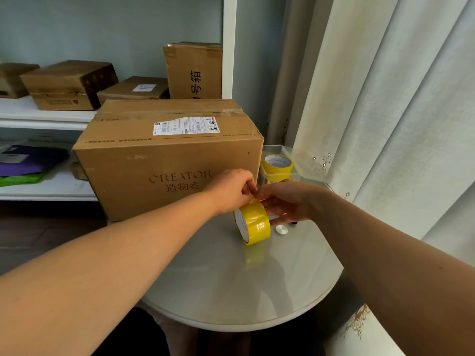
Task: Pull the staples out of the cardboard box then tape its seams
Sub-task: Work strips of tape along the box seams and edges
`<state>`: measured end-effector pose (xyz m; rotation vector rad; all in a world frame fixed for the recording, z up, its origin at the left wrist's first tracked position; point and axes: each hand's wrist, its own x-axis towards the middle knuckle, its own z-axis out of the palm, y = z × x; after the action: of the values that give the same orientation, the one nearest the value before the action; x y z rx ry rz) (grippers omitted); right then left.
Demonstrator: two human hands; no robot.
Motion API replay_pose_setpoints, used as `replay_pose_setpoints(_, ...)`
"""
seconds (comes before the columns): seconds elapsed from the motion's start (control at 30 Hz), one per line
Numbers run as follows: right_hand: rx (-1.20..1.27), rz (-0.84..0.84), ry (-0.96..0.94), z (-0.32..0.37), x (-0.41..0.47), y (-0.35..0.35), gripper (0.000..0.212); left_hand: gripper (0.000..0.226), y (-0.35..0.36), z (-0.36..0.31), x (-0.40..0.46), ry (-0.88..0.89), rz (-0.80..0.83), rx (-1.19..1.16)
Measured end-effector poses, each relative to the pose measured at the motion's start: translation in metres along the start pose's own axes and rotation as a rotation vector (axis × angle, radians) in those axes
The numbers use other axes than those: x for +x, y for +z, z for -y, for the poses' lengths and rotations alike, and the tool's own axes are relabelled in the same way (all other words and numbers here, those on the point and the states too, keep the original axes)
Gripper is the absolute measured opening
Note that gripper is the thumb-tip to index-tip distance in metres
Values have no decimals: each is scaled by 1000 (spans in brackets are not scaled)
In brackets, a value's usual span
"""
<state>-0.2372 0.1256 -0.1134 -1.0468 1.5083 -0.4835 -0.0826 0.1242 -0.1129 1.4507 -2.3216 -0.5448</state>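
The cardboard box (168, 155) sits on the surface (231, 291) at frame centre, with a shelf (38, 116) of smaller boxes (69, 84) behind it at upper left and a curtain (385, 98) filling the right. A tape roll (253, 223) stands on edge just below the box's lower right corner, between the left hand (231, 190) and right hand (285, 201). Right of the box, a second tape roll (277, 163) lies in a tray (288, 150).
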Motion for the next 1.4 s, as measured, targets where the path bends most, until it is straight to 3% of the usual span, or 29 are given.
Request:
replay_pose_setpoints(0.2,107,129,-17,-5,3,-11,31,5,0,3,6,-22,-68,-24)
replay_pose_setpoints(0.37,-53,117,-31,-12,2,-1,62,6,-1,3,10,-22,-47,-17)
replay_pose_setpoints(0.57,-62,63,-118,-11,10,11,37,9,-4,-1,8,-15,-82,69)
replay_pose_setpoints(0.7,-84,-30,-116,-3,13,11,38,6,-17,-13,14,37,-31,63)
replay_pose_setpoints(0.87,-232,88,-83,6,3,-16,45,4,-30,-4,23,19,76,99)
replay_pose_setpoints(0.9,-166,26,-96,5,5,-25,44,6,-28,-2,25,22,84,93)
replay_pose_setpoints(0.97,-64,-261,-153,2,16,-35,31,6,-23,0,26,32,94,60)
replay_pose_setpoints(1.03,-265,-542,-181,-4,38,-39,18,6,-20,0,30,45,96,35)
replay_pose_setpoints(1.07,-432,-586,-170,-8,48,-38,17,5,-20,1,31,52,99,29)
replay_pose_setpoints(1.13,-706,-552,-115,-17,64,-30,31,4,-20,1,35,55,117,19)
replay_pose_setpoints(1.23,-903,-517,-79,-35,72,-14,45,4,-22,4,36,61,142,20)
replay_pose_setpoints(1.4,-893,-521,-108,-36,72,-15,36,6,-24,11,38,70,127,-11)
